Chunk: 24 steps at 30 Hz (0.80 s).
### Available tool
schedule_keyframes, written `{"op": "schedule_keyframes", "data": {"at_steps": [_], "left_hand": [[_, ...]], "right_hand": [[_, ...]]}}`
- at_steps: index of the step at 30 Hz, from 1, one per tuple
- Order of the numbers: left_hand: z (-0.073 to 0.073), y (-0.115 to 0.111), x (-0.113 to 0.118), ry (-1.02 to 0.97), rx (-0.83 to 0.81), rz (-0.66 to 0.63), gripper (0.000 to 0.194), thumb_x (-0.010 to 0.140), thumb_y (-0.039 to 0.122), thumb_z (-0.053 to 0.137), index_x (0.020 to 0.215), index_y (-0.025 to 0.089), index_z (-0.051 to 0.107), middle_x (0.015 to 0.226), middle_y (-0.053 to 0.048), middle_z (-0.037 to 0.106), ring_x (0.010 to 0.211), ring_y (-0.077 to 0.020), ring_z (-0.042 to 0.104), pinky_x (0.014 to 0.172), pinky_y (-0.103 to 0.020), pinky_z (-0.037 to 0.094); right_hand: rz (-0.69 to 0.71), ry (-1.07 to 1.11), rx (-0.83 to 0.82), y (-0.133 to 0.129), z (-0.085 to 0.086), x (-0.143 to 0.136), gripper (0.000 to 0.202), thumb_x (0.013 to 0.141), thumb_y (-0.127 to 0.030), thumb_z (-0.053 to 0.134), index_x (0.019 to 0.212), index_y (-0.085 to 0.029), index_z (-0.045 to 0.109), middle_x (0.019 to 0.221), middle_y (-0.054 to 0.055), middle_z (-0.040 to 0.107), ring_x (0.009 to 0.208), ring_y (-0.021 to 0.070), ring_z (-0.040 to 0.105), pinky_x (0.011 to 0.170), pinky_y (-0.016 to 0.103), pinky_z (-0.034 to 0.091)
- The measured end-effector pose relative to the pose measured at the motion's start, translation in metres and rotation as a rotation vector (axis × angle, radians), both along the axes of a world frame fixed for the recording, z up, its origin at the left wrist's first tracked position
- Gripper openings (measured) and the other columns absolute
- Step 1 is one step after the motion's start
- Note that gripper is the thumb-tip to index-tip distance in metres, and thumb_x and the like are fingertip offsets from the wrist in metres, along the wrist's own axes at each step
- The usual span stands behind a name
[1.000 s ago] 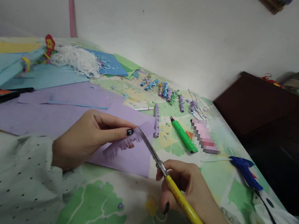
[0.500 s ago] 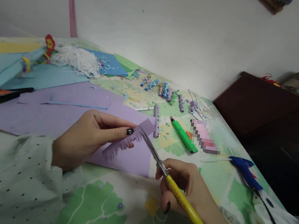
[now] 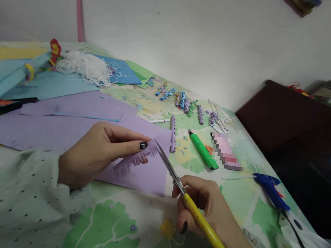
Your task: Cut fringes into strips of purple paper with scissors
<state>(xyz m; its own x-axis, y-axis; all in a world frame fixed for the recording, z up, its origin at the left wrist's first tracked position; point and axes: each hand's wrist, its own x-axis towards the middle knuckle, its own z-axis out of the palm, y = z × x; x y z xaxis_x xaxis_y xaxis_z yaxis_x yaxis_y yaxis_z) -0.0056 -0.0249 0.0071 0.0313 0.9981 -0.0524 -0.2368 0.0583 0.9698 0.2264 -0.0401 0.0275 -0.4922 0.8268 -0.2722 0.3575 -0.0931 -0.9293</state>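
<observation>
A purple paper strip (image 3: 130,165) with a fringe cut along its lower edge is pinched between the thumb and fingers of my left hand (image 3: 99,153). My right hand (image 3: 203,204) is wrapped round scissors with yellow handles (image 3: 212,236). The blade tips meet the strip near its upper right end, just right of my left thumb. Under the strip lies a large purple sheet (image 3: 148,177), flat on the table.
Beyond my hands are a green cutter (image 3: 203,150), a purple paper roll (image 3: 173,133), small curled paper rolls (image 3: 183,100) and white string (image 3: 83,67). A blue glue gun (image 3: 272,191) with a cord lies at the right. Light blue sheets (image 3: 49,87) spread left.
The upper right end of the purple strip has tilted slightly, while the scissors and both hands have stayed nearly in place.
</observation>
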Motion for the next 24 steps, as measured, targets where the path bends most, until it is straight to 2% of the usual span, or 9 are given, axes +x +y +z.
{"op": "schedule_keyframes", "data": {"at_steps": [4,10,24], "left_hand": [[-0.0006,0.0003,0.0001,0.021,0.007,-0.007,0.012,0.074,0.016,0.073,0.079,0.024,0.080,0.069,0.000,0.078,0.061,-0.0111,0.069,0.060,-0.015,0.055],[-0.0020,0.0007,-0.0004,0.041,0.018,-0.002,0.014,0.074,0.016,0.073,0.079,0.026,0.080,0.071,0.001,0.078,0.062,-0.0112,0.070,0.060,-0.015,0.055],[-0.0036,0.0001,-0.0004,0.050,0.029,-0.015,0.013,0.074,0.018,0.074,0.082,0.025,0.080,0.074,0.000,0.079,0.063,-0.0116,0.071,0.061,-0.015,0.056]], "right_hand": [[-0.014,0.008,-0.003,-0.0008,0.0004,-0.0006,0.055,0.052,-0.059,0.084,0.064,-0.019,0.047,0.053,-0.009,0.030,0.049,0.0081,0.027,0.045,0.024,0.019],[0.003,0.023,0.007,-0.0007,-0.0021,0.0001,0.052,0.057,-0.056,0.082,0.066,-0.018,0.048,0.056,-0.009,0.029,0.050,0.0083,0.027,0.046,0.024,0.019],[0.018,0.009,0.055,-0.0013,-0.0022,0.0007,0.055,0.056,-0.061,0.082,0.066,-0.018,0.049,0.055,-0.009,0.029,0.052,0.0090,0.026,0.046,0.025,0.020]]}}
